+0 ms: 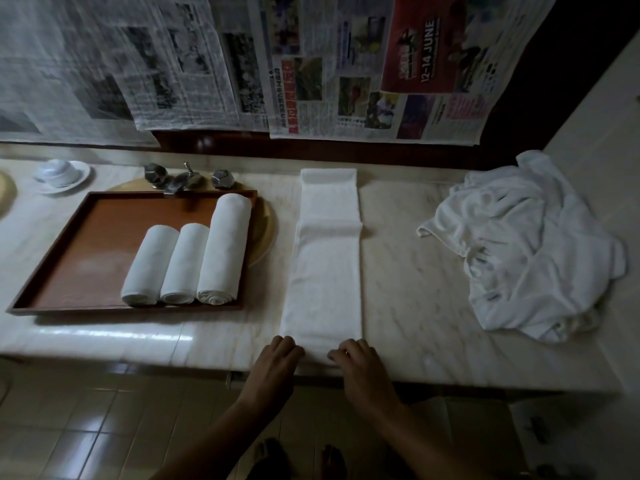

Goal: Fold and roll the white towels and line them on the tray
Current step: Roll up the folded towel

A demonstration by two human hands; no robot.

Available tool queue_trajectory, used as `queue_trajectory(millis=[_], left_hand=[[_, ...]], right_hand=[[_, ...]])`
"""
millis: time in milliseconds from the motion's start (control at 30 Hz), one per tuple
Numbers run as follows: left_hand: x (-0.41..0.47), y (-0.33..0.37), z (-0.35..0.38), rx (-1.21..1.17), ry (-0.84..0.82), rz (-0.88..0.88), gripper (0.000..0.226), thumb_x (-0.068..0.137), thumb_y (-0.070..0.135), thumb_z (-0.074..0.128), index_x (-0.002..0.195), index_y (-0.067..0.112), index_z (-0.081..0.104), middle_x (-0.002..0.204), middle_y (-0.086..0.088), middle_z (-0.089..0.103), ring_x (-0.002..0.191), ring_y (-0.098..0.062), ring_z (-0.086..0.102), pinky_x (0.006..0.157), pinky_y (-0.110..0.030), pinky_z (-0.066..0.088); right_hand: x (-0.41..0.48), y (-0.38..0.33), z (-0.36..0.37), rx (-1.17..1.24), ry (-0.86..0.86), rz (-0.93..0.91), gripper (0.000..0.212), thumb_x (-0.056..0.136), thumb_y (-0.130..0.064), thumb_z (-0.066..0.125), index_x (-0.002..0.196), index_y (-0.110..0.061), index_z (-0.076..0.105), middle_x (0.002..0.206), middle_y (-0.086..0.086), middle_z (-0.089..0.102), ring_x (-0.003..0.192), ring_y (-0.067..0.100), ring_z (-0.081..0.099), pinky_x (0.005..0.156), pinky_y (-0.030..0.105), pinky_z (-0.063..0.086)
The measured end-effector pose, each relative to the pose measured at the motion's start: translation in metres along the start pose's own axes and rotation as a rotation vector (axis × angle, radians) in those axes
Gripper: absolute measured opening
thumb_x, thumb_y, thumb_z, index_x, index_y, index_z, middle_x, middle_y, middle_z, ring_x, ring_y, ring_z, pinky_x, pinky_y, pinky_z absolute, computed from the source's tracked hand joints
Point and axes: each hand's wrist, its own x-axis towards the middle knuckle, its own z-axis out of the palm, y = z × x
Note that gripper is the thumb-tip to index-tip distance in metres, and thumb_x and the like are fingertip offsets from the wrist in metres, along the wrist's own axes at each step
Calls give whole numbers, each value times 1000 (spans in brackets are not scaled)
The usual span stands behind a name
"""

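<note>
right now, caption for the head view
Left hand and right hand grip the folded towel, three rolled towels on tray

Bathroom: marble counter (415,237), faucet (180,183).

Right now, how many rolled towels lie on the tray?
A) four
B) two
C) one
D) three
D: three rolled towels lie side by side on the tray; the flat towel lies beside it on the counter, not rolled yet.
</note>
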Motion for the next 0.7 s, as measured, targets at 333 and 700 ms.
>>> queue_trajectory(millis=[333,700], left_hand=[[4,-8,-7,144,-106,179,52,55,12,84,102,20,63,99,4,54,84,-14,47,65,-28,50],[22,-13,-19,165,-154,195,36,63,21,84,94,26,65,89,8,61,75,-12,54,67,-26,49]], right_hand=[[5,3,-6,-75,-58,-68,37,82,-20,43,111,-25,65,106,-5,62,91,18,59,72,32,53],[10,7,-9,-61,-151,-66,38,82,-16,41,110,-23,65,106,-3,65,92,20,62,73,32,54]])
